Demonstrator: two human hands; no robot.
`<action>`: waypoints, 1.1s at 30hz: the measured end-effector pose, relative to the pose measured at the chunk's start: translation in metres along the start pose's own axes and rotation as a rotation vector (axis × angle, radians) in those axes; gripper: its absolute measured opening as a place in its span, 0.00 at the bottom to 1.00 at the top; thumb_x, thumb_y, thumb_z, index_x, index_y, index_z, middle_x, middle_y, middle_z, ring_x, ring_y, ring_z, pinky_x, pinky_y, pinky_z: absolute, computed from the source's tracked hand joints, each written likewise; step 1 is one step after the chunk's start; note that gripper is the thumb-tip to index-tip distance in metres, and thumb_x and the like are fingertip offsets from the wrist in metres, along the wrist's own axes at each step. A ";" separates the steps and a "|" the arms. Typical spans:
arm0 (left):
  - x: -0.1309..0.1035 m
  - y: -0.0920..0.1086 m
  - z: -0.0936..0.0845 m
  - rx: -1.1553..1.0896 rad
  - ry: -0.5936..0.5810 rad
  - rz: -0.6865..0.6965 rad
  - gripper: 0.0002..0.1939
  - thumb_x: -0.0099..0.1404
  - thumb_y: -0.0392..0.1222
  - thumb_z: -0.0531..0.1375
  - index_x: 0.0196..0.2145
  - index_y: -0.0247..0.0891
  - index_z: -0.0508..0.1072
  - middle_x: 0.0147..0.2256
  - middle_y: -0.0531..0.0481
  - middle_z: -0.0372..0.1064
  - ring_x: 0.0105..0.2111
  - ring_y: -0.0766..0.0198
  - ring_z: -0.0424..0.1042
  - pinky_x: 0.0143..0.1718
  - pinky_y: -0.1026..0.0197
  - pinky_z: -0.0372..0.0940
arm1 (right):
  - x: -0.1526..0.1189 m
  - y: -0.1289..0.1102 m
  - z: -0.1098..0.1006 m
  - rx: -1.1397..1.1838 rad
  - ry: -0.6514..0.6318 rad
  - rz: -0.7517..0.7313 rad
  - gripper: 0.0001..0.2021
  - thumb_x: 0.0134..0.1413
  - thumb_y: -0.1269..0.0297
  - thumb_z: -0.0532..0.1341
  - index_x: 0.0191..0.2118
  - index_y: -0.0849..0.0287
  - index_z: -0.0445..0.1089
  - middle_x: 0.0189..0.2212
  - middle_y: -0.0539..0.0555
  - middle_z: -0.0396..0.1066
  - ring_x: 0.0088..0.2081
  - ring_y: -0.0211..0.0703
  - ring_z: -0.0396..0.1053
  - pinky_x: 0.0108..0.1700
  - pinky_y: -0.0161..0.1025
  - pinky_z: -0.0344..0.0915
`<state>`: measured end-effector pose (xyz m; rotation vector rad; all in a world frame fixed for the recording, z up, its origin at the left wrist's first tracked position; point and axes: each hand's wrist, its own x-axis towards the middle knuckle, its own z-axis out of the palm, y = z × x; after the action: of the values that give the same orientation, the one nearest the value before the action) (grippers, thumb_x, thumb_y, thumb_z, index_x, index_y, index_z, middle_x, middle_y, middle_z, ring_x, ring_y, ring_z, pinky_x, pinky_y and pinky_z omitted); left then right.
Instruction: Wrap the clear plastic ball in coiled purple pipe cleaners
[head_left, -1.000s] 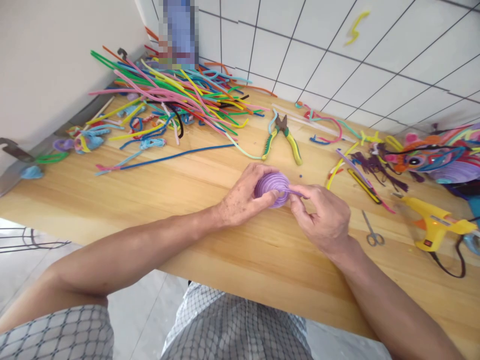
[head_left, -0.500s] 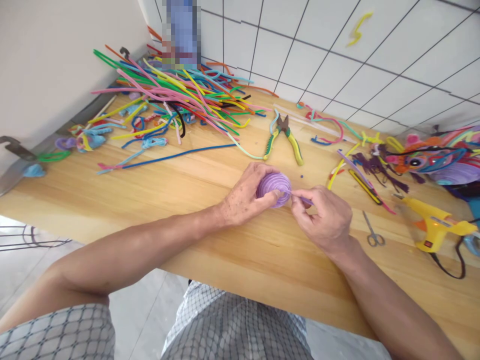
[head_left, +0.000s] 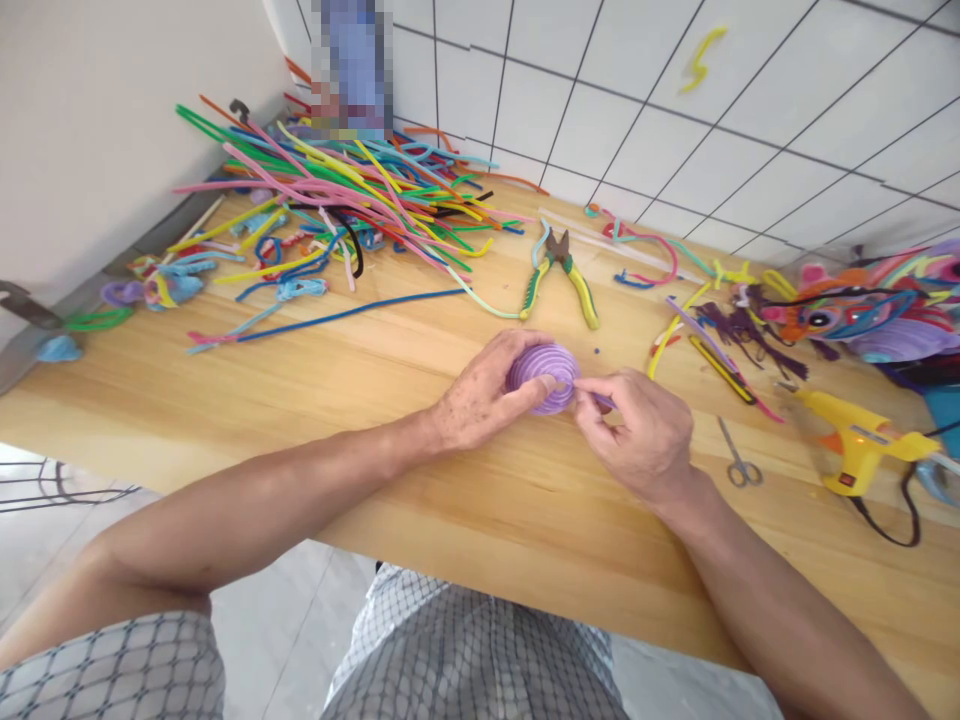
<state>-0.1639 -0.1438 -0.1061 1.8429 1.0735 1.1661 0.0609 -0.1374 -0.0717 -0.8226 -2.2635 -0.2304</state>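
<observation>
A purple coil of wound pipe cleaner [head_left: 541,368], rounded and ringed like a small dome, is held just over the wooden table. My left hand [head_left: 491,392] wraps round its left side, with the thumb pressed on its front near the centre of the rings. At the coil's right edge my right hand [head_left: 637,425] pinches a purple pipe cleaner end [head_left: 602,400] between thumb and forefinger. Part of that strand is hidden by my fingers. Beyond the coil lie pliers [head_left: 559,275] with green and yellow handles, their jaws pointing away.
A heap of coloured pipe cleaners [head_left: 360,185] covers the back left. To the right are small scissors [head_left: 741,465], a yellow utility knife [head_left: 721,368], a yellow glue gun [head_left: 855,435] with its cord, and a colourful pipe-cleaner figure [head_left: 862,310]. The table [head_left: 420,510] ends close to my body.
The view has shifted slightly, so everything sits a little further left. My right fingers have moved slightly closer to the coil's edge; both hands keep their hold.
</observation>
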 end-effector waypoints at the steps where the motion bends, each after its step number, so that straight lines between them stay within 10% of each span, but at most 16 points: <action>1: 0.000 -0.001 -0.001 0.015 -0.007 0.012 0.22 0.76 0.52 0.61 0.61 0.39 0.70 0.59 0.40 0.74 0.60 0.52 0.73 0.66 0.47 0.69 | 0.000 0.000 0.000 0.000 -0.006 0.005 0.08 0.62 0.75 0.64 0.40 0.54 0.77 0.25 0.48 0.74 0.27 0.41 0.73 0.32 0.39 0.67; 33: 0.004 0.006 -0.004 0.032 0.000 -0.018 0.20 0.69 0.48 0.64 0.54 0.37 0.70 0.52 0.41 0.76 0.53 0.52 0.76 0.59 0.48 0.72 | 0.003 -0.003 -0.003 0.047 -0.017 0.024 0.05 0.65 0.74 0.65 0.40 0.57 0.77 0.26 0.48 0.75 0.28 0.39 0.73 0.33 0.37 0.67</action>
<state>-0.1644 -0.1422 -0.0977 1.8543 1.1120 1.1445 0.0591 -0.1394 -0.0675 -0.8292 -2.2652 -0.1587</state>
